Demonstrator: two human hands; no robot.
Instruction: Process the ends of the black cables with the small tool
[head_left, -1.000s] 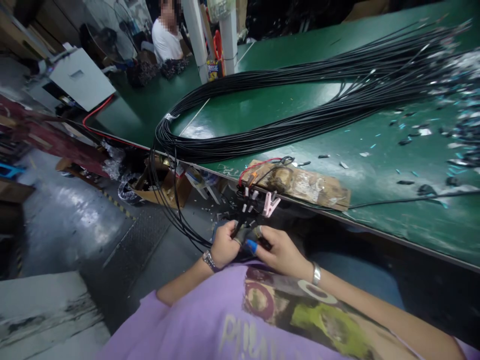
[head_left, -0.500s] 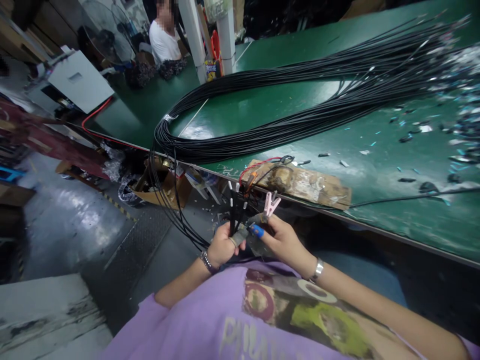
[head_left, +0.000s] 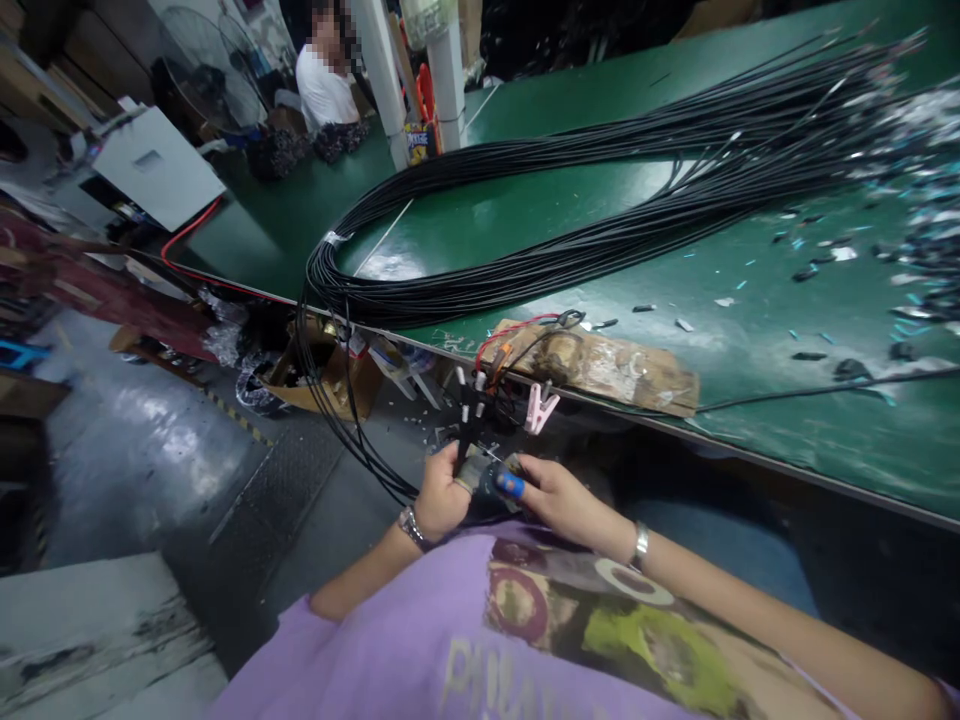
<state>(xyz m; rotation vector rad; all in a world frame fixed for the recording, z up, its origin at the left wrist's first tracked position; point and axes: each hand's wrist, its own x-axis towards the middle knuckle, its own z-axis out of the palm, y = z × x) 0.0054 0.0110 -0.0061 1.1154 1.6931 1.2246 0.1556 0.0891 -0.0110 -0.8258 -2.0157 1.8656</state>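
My left hand [head_left: 442, 497] is closed around several black cables [head_left: 466, 440], whose pale tips stick up above the fingers. Their lengths run down to the left and back up to the bundle on the table. Close beside it, my right hand [head_left: 556, 492] is pinched, with blue tape round the thumb and grey wrapping on a finger. A thin light strand shows between the two hands, but what the right fingers grip is too small and blurred to make out. Just above the right hand, a pink clothespin [head_left: 541, 408] sits at the table edge.
A long looped bundle of black cables [head_left: 480, 290] lies on the green table [head_left: 525, 215]. Cable scraps litter the right side. A taped cardboard piece [head_left: 619, 372] with wires rests at the front edge. A cardboard box [head_left: 352, 385] stands below. Another person [head_left: 324, 88] sits beyond.
My right hand has drawn slightly down, away from the pink clothespin. The cable tips in my left hand have shifted a little, and the thin strand between the hands now shows.
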